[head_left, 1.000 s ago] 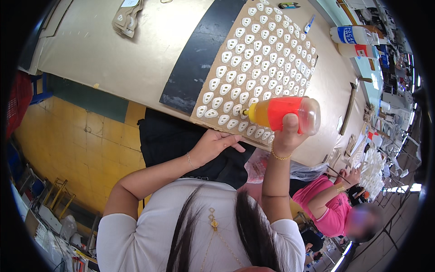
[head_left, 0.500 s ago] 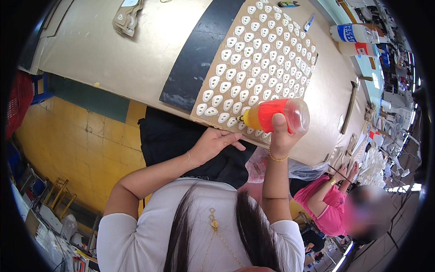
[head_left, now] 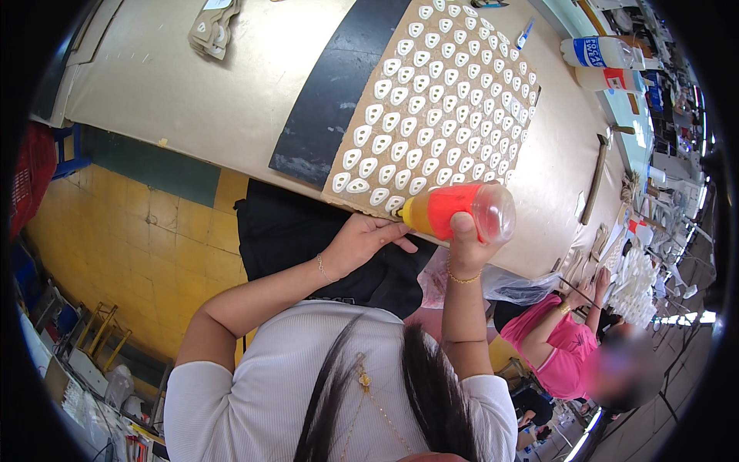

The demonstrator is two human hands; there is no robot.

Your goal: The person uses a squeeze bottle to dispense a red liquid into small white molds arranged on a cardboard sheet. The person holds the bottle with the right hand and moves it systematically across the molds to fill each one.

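My right hand (head_left: 469, 240) is wrapped round a squeeze bottle (head_left: 453, 212) with a red band, a clear base and a yellow nozzle end. It is tilted, nozzle to the left, over the near edge of a brown sheet (head_left: 337, 171). Rows of small white rounded pieces (head_left: 372, 114), with dark openings in their middles, cover that sheet. Beside the nozzle tip, my left hand (head_left: 363, 245) is closed at the sheet's near edge, its thumb along it; some of its fingertips are hidden. The bottle covers part of the near rows.
A black mat (head_left: 308, 146) lies under the sheet's left side on the table (head_left: 200, 100). Stacked brown pieces (head_left: 212, 31) lie at the back left. Two bottles (head_left: 600, 54), a hammer-like tool (head_left: 594, 181) and a blue pen-like tool (head_left: 526, 33) are right. A person in pink (head_left: 550, 331) works nearby.
My right hand has brought the squeeze bottle left and toward me, so its nozzle is now at the sheet's near edge, close to my left thumb. My left hand has stayed in place.
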